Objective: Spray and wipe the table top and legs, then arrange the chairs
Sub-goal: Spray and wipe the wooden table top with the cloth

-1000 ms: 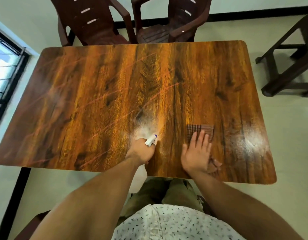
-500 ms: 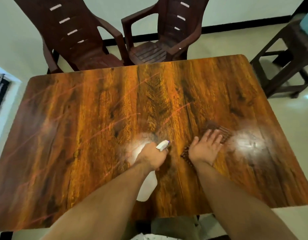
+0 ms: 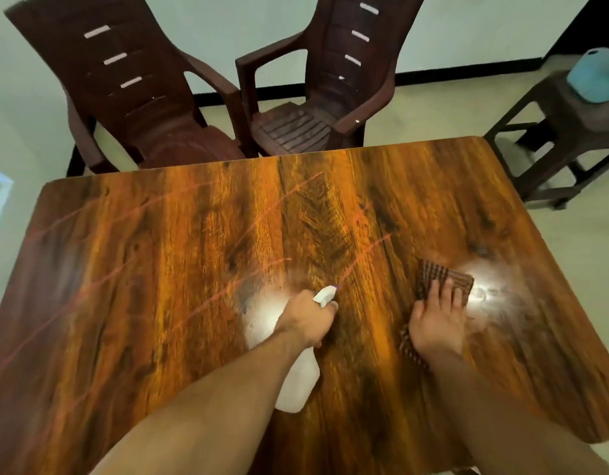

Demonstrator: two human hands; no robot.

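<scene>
A glossy wooden table top [image 3: 159, 286] fills the view. My left hand [image 3: 306, 320] grips a white spray bottle [image 3: 297, 385] above the table's middle, its nozzle pointing away from me. My right hand [image 3: 436, 320] presses flat, fingers spread, on a dark striped cloth [image 3: 445, 279] to the right of the bottle. Two dark brown plastic chairs stand at the table's far edge, one on the left [image 3: 131, 97] and one on the right [image 3: 330, 94]. The table legs are hidden.
A dark stool [image 3: 570, 132] with a light blue object [image 3: 596, 77] on it stands off the table's far right corner. Pale floor surrounds the table, and a wall with a black skirting runs behind the chairs.
Both hands have moved farther out over the table, the cloth sliding forward and rightward under my right hand. The view has tilted up, showing more of the chairs and stool.
</scene>
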